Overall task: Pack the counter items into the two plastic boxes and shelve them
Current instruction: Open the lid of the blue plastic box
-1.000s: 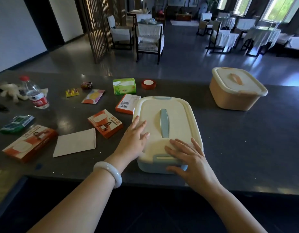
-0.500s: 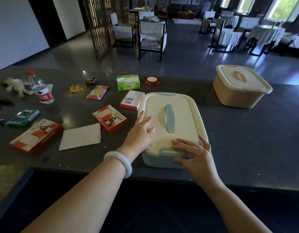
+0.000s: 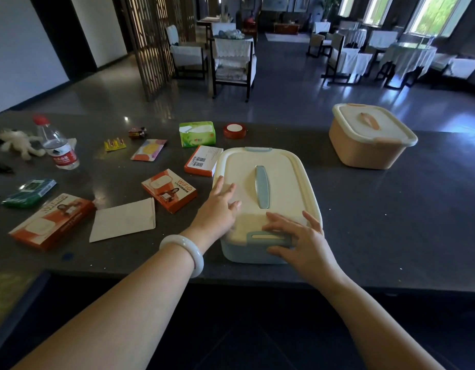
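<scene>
On the dark counter [image 3: 391,222], near its front edge, sits the blue plastic box [image 3: 247,252] with its cream lid [image 3: 281,182] on. Left hand [image 3: 217,209] lies flat, fingers straight, on the lid's left side. Right hand [image 3: 303,241] spreads over the near blue latch [image 3: 260,236], fingers relaxed, thumb against the box wall. Just left lie two orange WiFi boxes [image 3: 169,189], a white envelope [image 3: 124,222] and a tissue pack [image 3: 197,133]. Well apart to the right stands the lidded orange plastic box [image 3: 364,148].
</scene>
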Demonstrator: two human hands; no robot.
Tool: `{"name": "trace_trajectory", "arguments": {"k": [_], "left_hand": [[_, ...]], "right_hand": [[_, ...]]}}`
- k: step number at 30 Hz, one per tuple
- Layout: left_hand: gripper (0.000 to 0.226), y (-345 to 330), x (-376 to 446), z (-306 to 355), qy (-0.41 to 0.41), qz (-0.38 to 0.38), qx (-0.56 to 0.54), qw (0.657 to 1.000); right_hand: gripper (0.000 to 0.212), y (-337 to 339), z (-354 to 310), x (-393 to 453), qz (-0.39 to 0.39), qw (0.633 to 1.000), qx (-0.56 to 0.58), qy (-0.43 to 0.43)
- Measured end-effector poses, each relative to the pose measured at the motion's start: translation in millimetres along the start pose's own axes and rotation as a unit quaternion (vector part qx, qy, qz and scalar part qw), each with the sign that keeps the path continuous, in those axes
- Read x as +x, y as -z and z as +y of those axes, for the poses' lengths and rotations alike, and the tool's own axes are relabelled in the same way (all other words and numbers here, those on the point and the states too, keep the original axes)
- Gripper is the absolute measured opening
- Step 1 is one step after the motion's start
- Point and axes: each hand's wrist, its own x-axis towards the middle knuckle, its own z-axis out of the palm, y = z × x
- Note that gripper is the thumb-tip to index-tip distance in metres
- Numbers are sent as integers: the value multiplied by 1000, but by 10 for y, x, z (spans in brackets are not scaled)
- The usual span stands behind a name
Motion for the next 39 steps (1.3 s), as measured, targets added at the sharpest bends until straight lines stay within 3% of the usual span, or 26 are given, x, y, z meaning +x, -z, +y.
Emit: {"name": "trace_trajectory", "arguments": {"k": [7, 17, 24, 29, 39], "left_hand": [[53, 16, -32, 39, 5, 0, 9, 1000], [53, 13, -22, 31, 10, -10, 6, 1000], [53, 15, 27, 19, 15, -20, -6, 1000], [54, 2, 43, 8, 7, -18, 1, 1000], [55, 29, 30, -1, 3, -26, -7, 1000]], "right_hand": [[36, -47, -25, 55, -8, 999, 19, -34], [35, -150, -16, -38, 69, 997, 3, -23], [38, -74, -133, 119, -21, 997, -79, 12], [43, 5, -164, 189, -68, 996, -31, -48], [47, -67, -111, 54, -10, 999, -48, -1]]}}
